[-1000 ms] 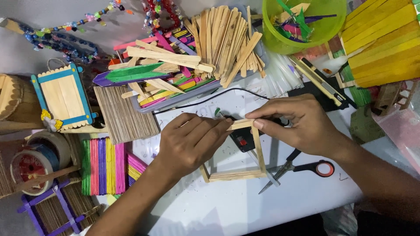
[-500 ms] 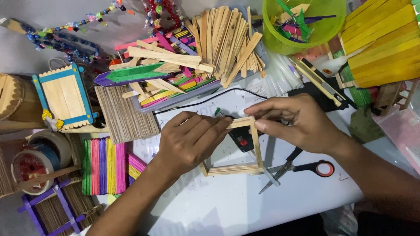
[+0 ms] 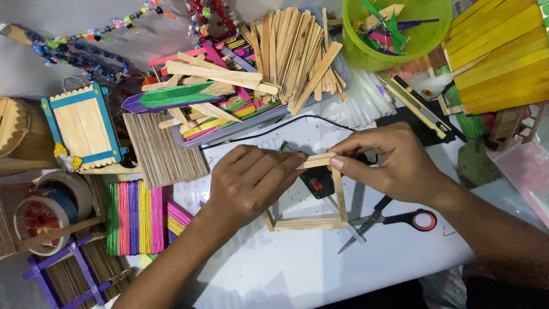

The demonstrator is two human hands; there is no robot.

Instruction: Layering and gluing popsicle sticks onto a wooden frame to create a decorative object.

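Observation:
A square frame of plain wooden craft sticks (image 3: 311, 222) lies on the white table. My left hand (image 3: 249, 182) rests over its left side, fingers on the top stick (image 3: 316, 162). My right hand (image 3: 392, 163) pinches the right end of that same top stick between thumb and fingers. A black glue gun (image 3: 318, 181) with a red switch lies under the frame, partly hidden by both hands.
Scissors with a red-and-black handle (image 3: 394, 220) lie right of the frame. A tray of loose plain and coloured sticks (image 3: 251, 74) sits behind. A green bowl (image 3: 400, 31), a yellow stick panel (image 3: 497, 57), a rainbow stick mat (image 3: 137, 217) and tape rolls (image 3: 48, 212) surround the work spot.
Both hands stay on the frame's top stick. My right hand has shifted slightly left along it, the fingers pinching closer to the corner.

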